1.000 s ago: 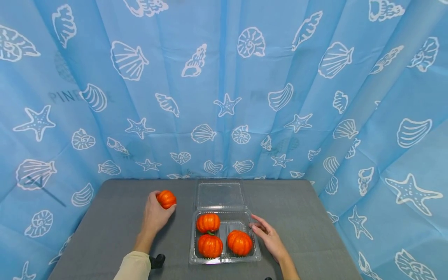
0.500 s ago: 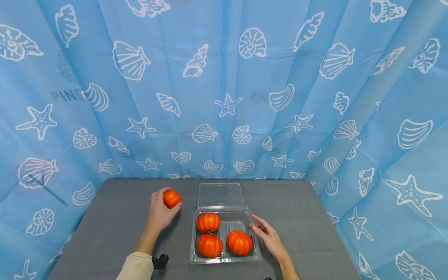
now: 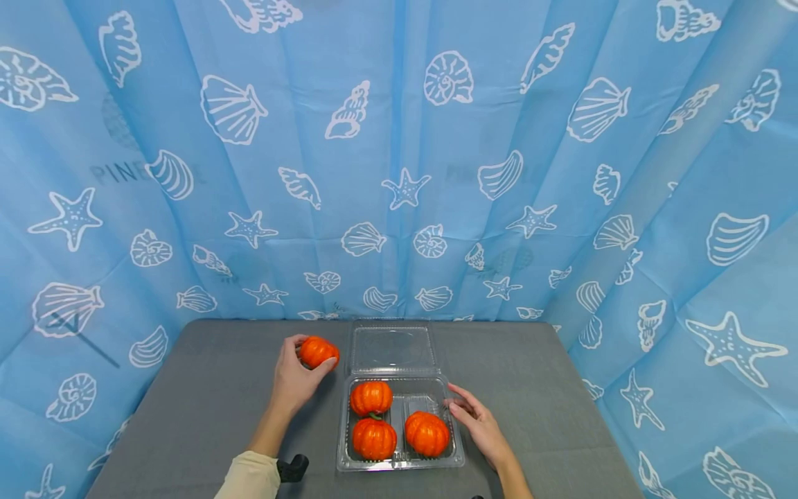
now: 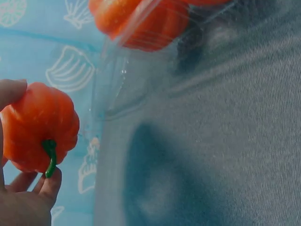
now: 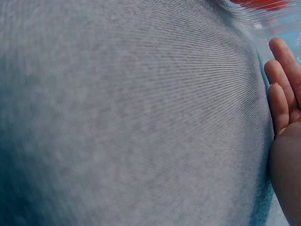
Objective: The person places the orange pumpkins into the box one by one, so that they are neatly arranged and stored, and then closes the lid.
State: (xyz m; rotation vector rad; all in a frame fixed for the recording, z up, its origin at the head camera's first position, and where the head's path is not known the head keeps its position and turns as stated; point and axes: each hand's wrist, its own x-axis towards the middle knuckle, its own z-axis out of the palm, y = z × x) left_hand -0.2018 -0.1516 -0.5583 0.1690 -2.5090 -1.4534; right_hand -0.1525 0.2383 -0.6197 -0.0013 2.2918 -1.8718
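Note:
In the head view my left hand [image 3: 296, 374] holds a small orange pumpkin [image 3: 319, 352] above the table, left of the clear plastic clamshell container [image 3: 343, 443]. The left wrist view shows the thumb and fingers around this pumpkin [image 4: 47, 122], with its green stem [image 4: 51, 157] toward the fingertips. Two pumpkins sit in the container's left side, a far one [image 3: 370, 398] and a near one [image 3: 375, 439]. A third pumpkin [image 3: 427, 434] lies front right in it. My right hand [image 3: 479, 424] rests at the container's right rim, fingers loosely extended; whether it touches is unclear.
The container's lid [image 3: 393, 348] lies folded back behind it. A grey cloth covers the table [image 3: 530, 374]. Behind and at the sides hangs a blue curtain [image 3: 399, 229] with white shells and starfish.
My left hand has moved right with the pumpkin, closer to the container, and the pumpkin has turned slightly in view. The right hand and container have stayed in place.

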